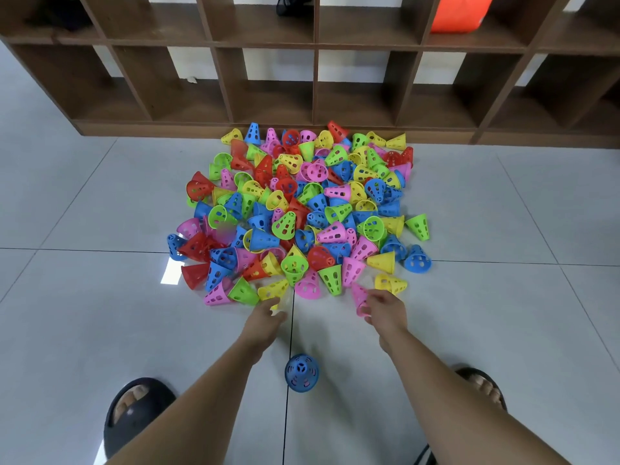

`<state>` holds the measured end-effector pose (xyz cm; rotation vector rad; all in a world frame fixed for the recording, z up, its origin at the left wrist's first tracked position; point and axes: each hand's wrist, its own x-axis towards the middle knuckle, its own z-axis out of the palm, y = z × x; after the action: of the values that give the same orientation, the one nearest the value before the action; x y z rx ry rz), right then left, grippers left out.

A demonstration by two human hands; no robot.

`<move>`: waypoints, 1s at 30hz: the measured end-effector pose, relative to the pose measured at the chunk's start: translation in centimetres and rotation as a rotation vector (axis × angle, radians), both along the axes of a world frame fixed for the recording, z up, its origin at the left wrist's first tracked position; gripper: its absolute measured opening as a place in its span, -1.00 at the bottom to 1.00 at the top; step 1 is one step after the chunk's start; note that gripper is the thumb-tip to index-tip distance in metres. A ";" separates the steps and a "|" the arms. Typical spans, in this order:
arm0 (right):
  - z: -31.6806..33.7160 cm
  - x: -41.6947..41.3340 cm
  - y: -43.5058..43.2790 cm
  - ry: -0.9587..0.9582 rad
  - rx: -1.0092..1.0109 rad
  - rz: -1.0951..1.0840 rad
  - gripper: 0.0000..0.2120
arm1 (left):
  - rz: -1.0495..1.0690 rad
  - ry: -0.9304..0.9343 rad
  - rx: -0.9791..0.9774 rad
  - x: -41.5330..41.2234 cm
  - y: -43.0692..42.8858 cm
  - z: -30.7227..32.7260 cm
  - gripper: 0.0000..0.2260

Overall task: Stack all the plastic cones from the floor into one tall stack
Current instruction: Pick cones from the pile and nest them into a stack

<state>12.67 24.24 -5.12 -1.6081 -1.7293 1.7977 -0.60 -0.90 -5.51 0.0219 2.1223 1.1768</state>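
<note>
A big heap of perforated plastic cones (302,209) in red, blue, green, yellow and pink lies on the tiled floor in front of me. A blue cone (301,373) stands upright on the floor between my forearms, with pink showing through its holes. My left hand (265,320) reaches the heap's near edge and its fingers close on a yellow cone (273,290). My right hand (385,308) grips a pink cone (359,298) just off the heap's near right edge.
A brown wooden cubby shelf (315,95) runs along the wall behind the heap, with an orange item (459,13) in one cubby. My feet in dark sandals, the left (134,411) and the right (483,387), stand on the grey tiles either side of the blue cone.
</note>
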 end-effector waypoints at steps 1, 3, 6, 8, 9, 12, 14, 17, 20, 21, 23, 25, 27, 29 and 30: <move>0.2 0.4 -0.3 0.007 0.008 -0.013 -0.85 | 0.020 0.019 -0.005 0.2 -0.1 0.3 -0.53; 0.8 1.0 -1.0 0.025 -0.006 -0.033 -0.89 | 0.055 0.071 -0.030 0.7 -0.4 1.1 -0.54; 2.0 1.6 -2.3 0.073 -0.101 -0.022 -0.93 | 0.096 0.128 -0.070 1.6 -1.0 2.1 -0.59; 2.7 1.8 -3.1 0.111 -0.186 -0.007 -0.93 | 0.147 0.186 -0.113 2.1 -1.5 2.6 -0.67; 3.0 1.8 -3.5 0.123 -0.230 0.006 -0.89 | 0.184 0.220 -0.128 2.3 -1.8 2.8 -0.73; 3.8 2.0 -4.4 0.137 -0.354 0.101 -0.82 | 0.274 0.277 -0.139 2.8 -2.7 3.4 -0.93; 4.3 2.3 -4.8 0.128 -0.422 0.211 -0.78 | 0.260 0.279 -0.152 3.2 -3.2 3.7 -0.95; 4.8 3.0 -5.5 0.123 -0.488 0.370 -0.76 | 0.157 0.277 -0.185 3.7 -4.0 3.1 -0.87; 5.1 3.5 -6.4 0.125 -0.531 0.450 -0.80 | 0.097 0.242 -0.186 4.4 -4.7 2.3 -0.81; 5.1 3.6 -6.7 0.123 -0.537 0.471 -0.80 | 0.075 0.229 -0.188 4.6 -4.8 2.1 -0.80; 5.0 3.7 -7.3 0.110 -0.539 0.517 -0.79 | 0.027 0.186 -0.190 4.9 -4.9 1.4 -0.81; 4.9 3.7 -7.7 0.093 -0.536 0.554 -0.78 | 0.006 0.120 -0.174 5.1 -5.0 0.8 -0.85; 4.6 3.9 -7.9 0.075 -0.533 0.584 -0.80 | -0.001 0.076 -0.147 5.3 -4.8 0.0 -0.89; 4.2 4.0 -8.0 0.057 -0.522 0.617 -0.86 | 0.001 0.057 -0.135 5.6 -4.5 -0.5 -0.93; 3.9 4.1 -8.0 0.052 -0.511 0.629 -0.87 | 0.008 0.058 -0.136 5.8 -4.3 -0.6 -0.91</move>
<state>16.73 16.20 -1.23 -1.1976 -2.0147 2.7254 5.16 -5.17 -6.11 -0.0138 2.2506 1.0452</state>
